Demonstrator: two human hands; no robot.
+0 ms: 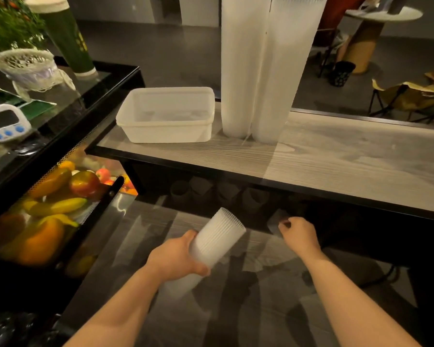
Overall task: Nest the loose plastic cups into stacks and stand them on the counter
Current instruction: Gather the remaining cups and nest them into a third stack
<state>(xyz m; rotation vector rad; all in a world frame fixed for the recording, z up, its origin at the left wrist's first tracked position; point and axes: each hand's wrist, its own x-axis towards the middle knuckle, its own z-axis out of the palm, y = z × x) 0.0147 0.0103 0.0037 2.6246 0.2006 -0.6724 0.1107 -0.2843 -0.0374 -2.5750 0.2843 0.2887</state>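
My left hand (176, 256) grips a short nested stack of translucent white plastic cups (216, 236), tilted with its rims pointing up and to the right over the lower wooden shelf. My right hand (298, 234) reaches under the counter and pinches the rim of a loose cup (276, 221) that lies in shadow. Several more loose cups (253, 199) stand in a dim row under the counter edge. Two tall cup stacks (238, 71) stand upright on the counter (348, 156).
An open translucent plastic tub (166, 113) sits on the counter left of the tall stacks. A black glass case with fruit (60, 196) is at the left, with a white timer (4, 122) on top. Chairs and a round table stand beyond the counter.
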